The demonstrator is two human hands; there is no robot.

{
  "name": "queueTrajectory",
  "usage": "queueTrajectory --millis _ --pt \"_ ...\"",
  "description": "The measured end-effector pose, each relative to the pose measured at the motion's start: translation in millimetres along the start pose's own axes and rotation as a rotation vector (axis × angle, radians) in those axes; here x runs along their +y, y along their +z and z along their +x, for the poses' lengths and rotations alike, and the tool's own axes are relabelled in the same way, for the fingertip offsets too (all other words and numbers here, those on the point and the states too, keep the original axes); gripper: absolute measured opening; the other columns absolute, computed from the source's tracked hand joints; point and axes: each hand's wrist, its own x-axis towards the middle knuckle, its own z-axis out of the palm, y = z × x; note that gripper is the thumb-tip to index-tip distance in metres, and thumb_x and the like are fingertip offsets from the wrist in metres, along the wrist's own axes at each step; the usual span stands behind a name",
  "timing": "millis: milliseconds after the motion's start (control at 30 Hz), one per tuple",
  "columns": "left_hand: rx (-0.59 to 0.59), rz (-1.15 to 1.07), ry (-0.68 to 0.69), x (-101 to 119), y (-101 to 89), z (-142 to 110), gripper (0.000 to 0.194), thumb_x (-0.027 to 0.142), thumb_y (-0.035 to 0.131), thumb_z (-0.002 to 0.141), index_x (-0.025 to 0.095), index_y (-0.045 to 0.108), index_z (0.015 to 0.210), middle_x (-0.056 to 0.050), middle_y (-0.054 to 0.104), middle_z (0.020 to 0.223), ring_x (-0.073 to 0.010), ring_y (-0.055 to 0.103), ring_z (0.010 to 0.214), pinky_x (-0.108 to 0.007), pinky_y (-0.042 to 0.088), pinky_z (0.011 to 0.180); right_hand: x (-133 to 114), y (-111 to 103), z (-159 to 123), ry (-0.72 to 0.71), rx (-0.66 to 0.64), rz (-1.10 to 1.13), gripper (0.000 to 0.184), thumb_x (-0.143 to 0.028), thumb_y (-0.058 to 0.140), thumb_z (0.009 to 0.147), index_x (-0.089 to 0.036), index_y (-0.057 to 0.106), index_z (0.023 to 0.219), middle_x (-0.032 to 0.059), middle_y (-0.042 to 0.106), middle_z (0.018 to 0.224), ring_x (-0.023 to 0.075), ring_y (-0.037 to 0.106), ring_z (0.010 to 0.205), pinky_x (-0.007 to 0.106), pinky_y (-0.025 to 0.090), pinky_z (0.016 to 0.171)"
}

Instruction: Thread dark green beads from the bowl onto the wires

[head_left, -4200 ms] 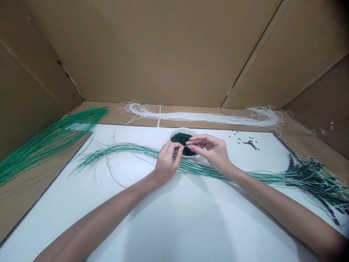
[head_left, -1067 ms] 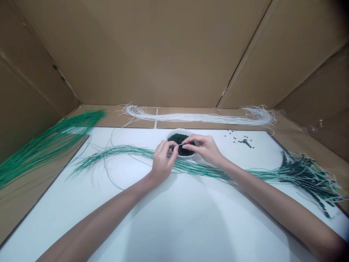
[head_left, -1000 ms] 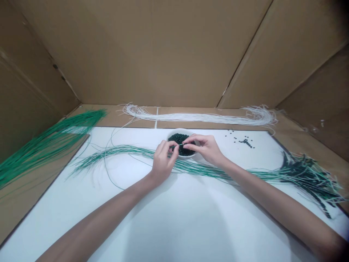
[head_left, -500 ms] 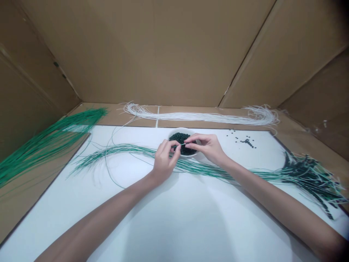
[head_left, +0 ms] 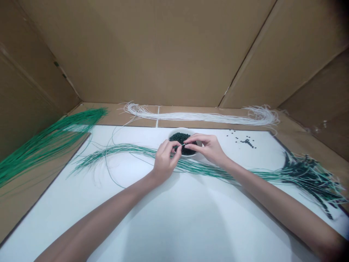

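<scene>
Over a white bowl (head_left: 197, 135) filled with small dark green beads (head_left: 178, 138), my two hands meet fingertip to fingertip. My left hand (head_left: 165, 158) pinches a thin cord between thumb and forefinger, and a short pale bit of it shows at the fingertips. Thumb and fingers of my right hand (head_left: 208, 147) are closed at the cord's tip on a tiny dark piece that looks like a bead, mostly hidden. Beneath both arms runs a bundle of green cords (head_left: 201, 170), with dark beaded ends (head_left: 308, 171) at the far right.
White cords (head_left: 201, 117) lie along the back on brown board. Another bundle of green cords (head_left: 49, 140) is at the left. Loose beads (head_left: 247, 142) are scattered right of the bowl on the white tabletop (head_left: 177, 218). Tall brown cardboard walls (head_left: 152, 54) enclose the back and sides.
The hands stay almost in place above the bowl. The fingertips have shifted slightly, and less of the pale cord shows between them, with a dark bit visible there now.
</scene>
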Motion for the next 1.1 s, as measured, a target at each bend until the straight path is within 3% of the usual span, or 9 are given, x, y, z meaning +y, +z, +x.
queueTrajectory --millis 500,1100 --pt "0.024 0.002 0.061 1.2 0.5 -0.9 0.007 0.018 0.047 0.081 0.016 0.053 0.084 -0.001 0.052 0.07 -0.0086 0.045 0.06 -0.021 0.04 0.062 0.8 -4.4 0.8 -0.125 -0.109 -0.146 0.014 -0.028 0.058 0.074 -0.019 0.068 0.079 0.0048 0.066 0.079 0.0147 0.058 0.072 0.027 0.046 0.067" --pt "-0.063 -0.017 0.005 2.3 -2.3 -0.6 0.013 0.019 0.045 0.082 0.017 0.053 0.093 -0.001 0.052 0.072 -0.0098 0.048 0.063 -0.022 0.041 0.064 -3.7 -4.2 -0.1 -0.239 -0.019 -0.321 0.013 -0.03 0.057 0.075 -0.024 0.068 0.078 0.0026 0.068 0.077 0.0175 0.059 0.075 0.033 0.046 0.073"
